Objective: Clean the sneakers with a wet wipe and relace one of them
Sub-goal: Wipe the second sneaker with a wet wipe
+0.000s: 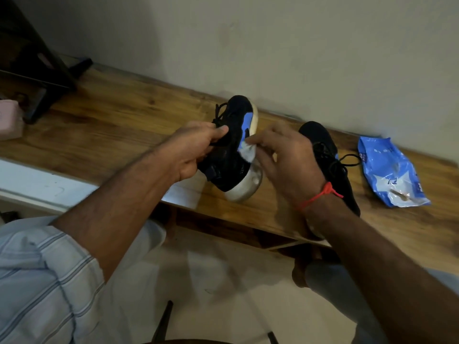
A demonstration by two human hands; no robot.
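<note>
The left hand [196, 150] clamps its fingers on the knit black sneaker [231, 145] above the worktop [119, 120]; the right hand [283, 157] pinches a soft white wet wipe [248, 150], seemingly against its blue panel. Hard rubbing could twist the shoe loose. The second sneaker [330, 165] lies right.

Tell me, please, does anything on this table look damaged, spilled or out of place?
Nothing looks damaged or spilled. The second sneaker lies on the wooden table with its laces loose, and the blue wipes pack beside it is crumpled. The left hand holds the other sneaker; the right hand presses a wipe on it.
</note>
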